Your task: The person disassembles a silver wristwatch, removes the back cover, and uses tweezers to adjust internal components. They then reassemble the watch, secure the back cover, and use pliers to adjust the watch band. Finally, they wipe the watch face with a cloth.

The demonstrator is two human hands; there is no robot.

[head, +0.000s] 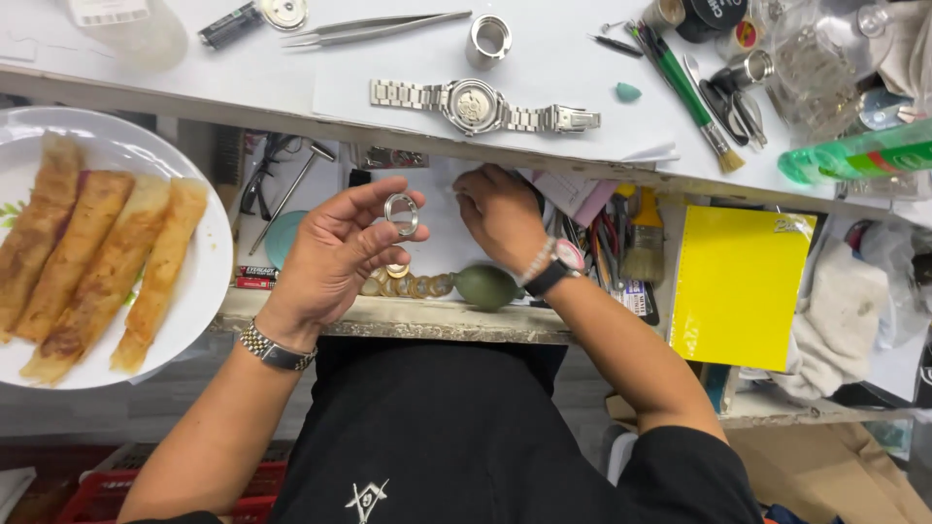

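**Ring held over an open drawer**

A cluttered white workbench (544, 73) carried a steel watch (481, 105) and tweezers (379, 27). Below it, the left hand (335, 257) pinched a metal ring (401, 214) between thumb and fingertips. The right hand (500, 213) reached into the drawer (388, 315), fingers curled; its grip could not be seen.

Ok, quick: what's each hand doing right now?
Left hand: pinching a small metal ring between thumb and fingers.
Right hand: curled, knuckles up, reaching into the open drawer; contents of grip cannot be told.
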